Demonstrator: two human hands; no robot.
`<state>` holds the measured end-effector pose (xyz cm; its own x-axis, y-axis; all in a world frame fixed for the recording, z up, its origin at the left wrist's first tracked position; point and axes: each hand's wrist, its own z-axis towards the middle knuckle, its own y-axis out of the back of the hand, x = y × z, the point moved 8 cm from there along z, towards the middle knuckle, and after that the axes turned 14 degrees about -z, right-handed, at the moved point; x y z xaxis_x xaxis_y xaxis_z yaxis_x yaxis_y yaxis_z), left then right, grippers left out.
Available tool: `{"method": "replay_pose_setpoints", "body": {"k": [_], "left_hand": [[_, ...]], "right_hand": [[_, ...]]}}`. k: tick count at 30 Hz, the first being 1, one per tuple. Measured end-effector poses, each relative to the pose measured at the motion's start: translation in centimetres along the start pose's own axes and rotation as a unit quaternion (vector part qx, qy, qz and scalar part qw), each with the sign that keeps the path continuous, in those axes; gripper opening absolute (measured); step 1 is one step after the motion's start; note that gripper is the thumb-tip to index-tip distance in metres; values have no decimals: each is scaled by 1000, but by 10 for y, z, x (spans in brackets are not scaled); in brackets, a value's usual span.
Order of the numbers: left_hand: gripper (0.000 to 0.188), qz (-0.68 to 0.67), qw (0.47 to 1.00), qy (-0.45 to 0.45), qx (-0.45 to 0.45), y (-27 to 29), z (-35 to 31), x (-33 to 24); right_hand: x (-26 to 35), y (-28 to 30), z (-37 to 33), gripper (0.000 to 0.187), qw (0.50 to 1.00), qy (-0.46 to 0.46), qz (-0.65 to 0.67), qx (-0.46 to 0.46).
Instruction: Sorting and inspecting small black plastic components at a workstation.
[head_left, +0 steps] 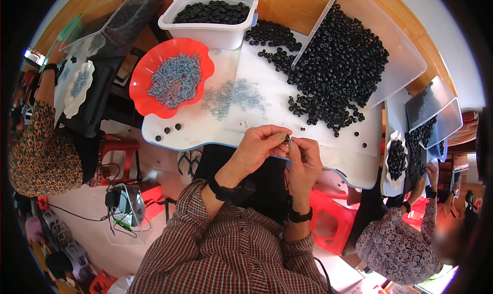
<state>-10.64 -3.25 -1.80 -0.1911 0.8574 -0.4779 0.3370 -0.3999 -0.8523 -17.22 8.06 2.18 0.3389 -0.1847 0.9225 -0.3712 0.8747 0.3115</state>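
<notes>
Clock directions from the hands. Left hand (pixel 256 149): thumb and index fingers pinched closed on a small round black piece, maybe plastic (pixel 287 139), held above the near edge of the white surface with blue edging (pixel 192 129). Right hand (pixel 306 161): thumb and fingers bent in right beside that piece, at its 4 o'clock; can't tell how tightly closed or if gripping anything, too small.

10 o'clock: red scalloped bowl (pixel 141 92) with a pile of small grey-blue translucent rings (pixel 175 80). Between 10 and 11: scatter of similar rings on the surface. 11 o'clock: white rectangular plastic tub (pixel 221 36) of black pieces. 12: loose black pieces on the surface. 1 o'clock: clear plastic bin (pixel 398 70) tipped over, big heap of black ring-like pieces (pixel 339 62) spilling out its open side. 9 o'clock: three stray black pieces. 3 o'clock: another stray.

Co-worker in leopard print (pixel 43 152) at 9, co-worker in floral top (pixel 398 245) at 4. Red plastic stool (pixel 328 218) at 5.
</notes>
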Motion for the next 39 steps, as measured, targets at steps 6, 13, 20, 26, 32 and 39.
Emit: {"method": "replay_pose_setpoints", "body": {"k": [6,13,20,26,32,39], "left_hand": [[22,33,999,-22,4,3,-7,-7],[21,124,992,-39,5,-1,-16,-15],[21,171,983,-52,50,-3,-21,-18],[23,-72,996,30,45,10,-23,-1],[23,-82,995,35,43,14,-24,1],[23,-47,998,42,30,17,-25,10]], "right_hand": [[4,-5,-4,6,1000,-2,-11,26],[10,-6,-8,6,999,1,8,48],[11,-11,-11,5,989,-77,69,108],[6,-12,-16,7,976,-155,91,123],[-23,3,-11,7,991,-124,-14,56],[14,10,12,17,938,141,-306,-82]]}}
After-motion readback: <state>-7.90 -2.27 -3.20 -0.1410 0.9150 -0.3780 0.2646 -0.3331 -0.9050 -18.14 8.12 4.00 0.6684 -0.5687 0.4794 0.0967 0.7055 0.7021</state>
